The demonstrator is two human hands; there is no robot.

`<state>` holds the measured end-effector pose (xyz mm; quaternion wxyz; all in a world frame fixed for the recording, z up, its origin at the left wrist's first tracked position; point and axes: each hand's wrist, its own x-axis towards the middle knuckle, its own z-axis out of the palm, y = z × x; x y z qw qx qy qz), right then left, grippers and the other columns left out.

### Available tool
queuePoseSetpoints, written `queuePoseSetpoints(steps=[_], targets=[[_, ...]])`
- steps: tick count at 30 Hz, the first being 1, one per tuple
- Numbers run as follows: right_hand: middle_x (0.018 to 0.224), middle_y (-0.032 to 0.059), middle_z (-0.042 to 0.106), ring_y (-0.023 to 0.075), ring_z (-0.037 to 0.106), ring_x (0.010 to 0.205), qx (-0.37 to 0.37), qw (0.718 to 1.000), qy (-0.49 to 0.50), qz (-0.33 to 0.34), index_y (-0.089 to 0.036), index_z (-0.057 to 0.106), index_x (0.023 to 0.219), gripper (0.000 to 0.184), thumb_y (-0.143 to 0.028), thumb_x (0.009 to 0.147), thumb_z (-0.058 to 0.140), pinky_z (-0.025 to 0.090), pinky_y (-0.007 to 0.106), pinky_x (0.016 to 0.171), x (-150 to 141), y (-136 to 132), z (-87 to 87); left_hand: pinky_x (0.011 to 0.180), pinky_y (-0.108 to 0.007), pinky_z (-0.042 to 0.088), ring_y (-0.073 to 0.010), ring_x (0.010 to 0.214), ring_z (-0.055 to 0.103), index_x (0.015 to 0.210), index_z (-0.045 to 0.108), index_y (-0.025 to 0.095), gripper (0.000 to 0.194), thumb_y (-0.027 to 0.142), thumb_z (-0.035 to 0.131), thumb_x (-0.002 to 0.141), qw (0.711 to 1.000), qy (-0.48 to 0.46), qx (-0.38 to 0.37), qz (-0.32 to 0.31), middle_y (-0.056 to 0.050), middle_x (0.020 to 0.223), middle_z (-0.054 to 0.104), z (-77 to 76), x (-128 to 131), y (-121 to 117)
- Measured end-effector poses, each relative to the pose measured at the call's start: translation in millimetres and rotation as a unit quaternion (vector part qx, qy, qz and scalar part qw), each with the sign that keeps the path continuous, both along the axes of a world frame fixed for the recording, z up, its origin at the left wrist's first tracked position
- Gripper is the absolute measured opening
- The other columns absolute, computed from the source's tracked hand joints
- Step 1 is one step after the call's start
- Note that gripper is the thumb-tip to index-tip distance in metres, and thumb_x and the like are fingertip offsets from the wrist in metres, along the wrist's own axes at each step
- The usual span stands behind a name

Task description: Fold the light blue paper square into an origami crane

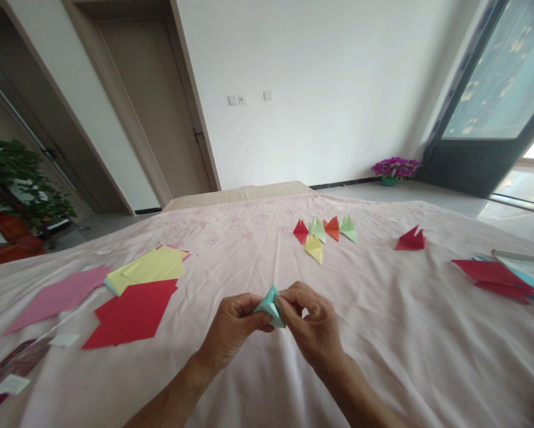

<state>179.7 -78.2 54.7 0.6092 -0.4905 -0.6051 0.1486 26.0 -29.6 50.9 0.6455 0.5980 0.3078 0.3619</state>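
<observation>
A small light-blue folded paper piece (271, 309) is held between both hands above the cloth, its pointed top facing up. My left hand (235, 321) pinches its left side, thumb in front. On the other side, the thumb and fingers of my right hand (311, 318) close on its right edge. Beyond the hands lies a cluster of folded paper pieces: a red one (301, 231), a yellow one (314, 248), an orange one (332, 227) and light-green ones (348, 228). Farther right sits a larger red folded piece (410, 239).
Red sheets (137, 312), yellow sheets (153, 267) and pink paper (59, 294) lie at the left, near a clear plastic packet (15, 371). More red paper (494, 278) and blue sheets lie at the right edge. A wrinkled pink cloth (231, 255) covers the surface.
</observation>
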Motion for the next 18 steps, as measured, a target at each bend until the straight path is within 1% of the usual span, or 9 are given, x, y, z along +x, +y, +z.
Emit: queuePoseSetpoints(steps=[4,7,11,13,16,18], targets=[[0.062,-0.0004,0.056,0.0114,0.052,0.057,-0.028,0.999,0.016,0.032,-0.019,0.070,0.073,0.027,-0.031,0.091,0.054,0.040,0.023,0.053,3.4,-0.4,1.7,0.068,-0.031,0.056,-0.0212,0.077,0.068,0.087,0.073,0.014,0.025,0.035,0.075,0.074,1.000,0.001,-0.006,0.001,-0.007,0.080,0.073,-0.6,1.1,-2.5],[0.064,0.0001,0.055,0.0122,0.052,0.060,-0.034,0.998,0.008,0.053,-0.019,0.072,0.081,0.031,-0.034,0.094,0.049,0.042,0.024,0.055,4.4,-2.3,3.1,0.066,-0.030,0.056,-0.0201,0.075,0.067,0.086,0.072,0.013,0.027,0.038,0.074,0.075,1.000,0.006,-0.002,0.019,-0.007,0.079,0.072,0.5,2.7,-5.7],[0.067,-0.0003,0.056,0.0125,0.052,0.061,-0.004,0.998,0.001,0.068,-0.019,0.072,0.088,0.017,-0.034,0.084,0.064,0.043,0.025,0.057,4.2,-4.0,3.4,0.062,-0.030,0.056,-0.0197,0.072,0.065,0.081,0.069,0.013,0.029,0.040,0.074,0.073,0.999,0.016,0.003,0.044,-0.005,0.074,0.068,3.5,4.8,-8.7],[0.070,-0.0001,0.057,0.0129,0.053,0.063,0.010,0.997,0.010,0.082,-0.020,0.071,0.091,0.017,-0.033,0.082,0.068,0.044,0.025,0.059,4.8,-3.4,2.6,0.061,-0.030,0.056,-0.0188,0.070,0.064,0.079,0.069,0.013,0.028,0.039,0.075,0.073,0.999,0.019,0.003,0.048,-0.004,0.073,0.067,5.2,5.3,-9.0],[0.078,0.0009,0.059,0.0150,0.055,0.070,0.028,0.993,0.021,0.112,-0.022,0.069,0.104,0.027,-0.036,0.080,0.069,0.046,0.028,0.064,6.6,-1.2,0.5,0.061,-0.029,0.056,-0.0173,0.070,0.063,0.081,0.069,0.013,0.025,0.036,0.074,0.074,0.999,0.021,0.000,0.045,-0.004,0.075,0.067,7.0,5.2,-9.5],[0.079,0.0006,0.059,0.0155,0.055,0.073,0.032,0.993,0.019,0.110,-0.023,0.067,0.111,0.037,-0.036,0.077,0.073,0.046,0.029,0.066,7.2,0.3,-1.3,0.060,-0.028,0.055,-0.0170,0.070,0.063,0.082,0.068,0.013,0.024,0.036,0.073,0.075,0.999,0.023,-0.002,0.040,-0.004,0.077,0.067,7.0,5.1,-10.4]])
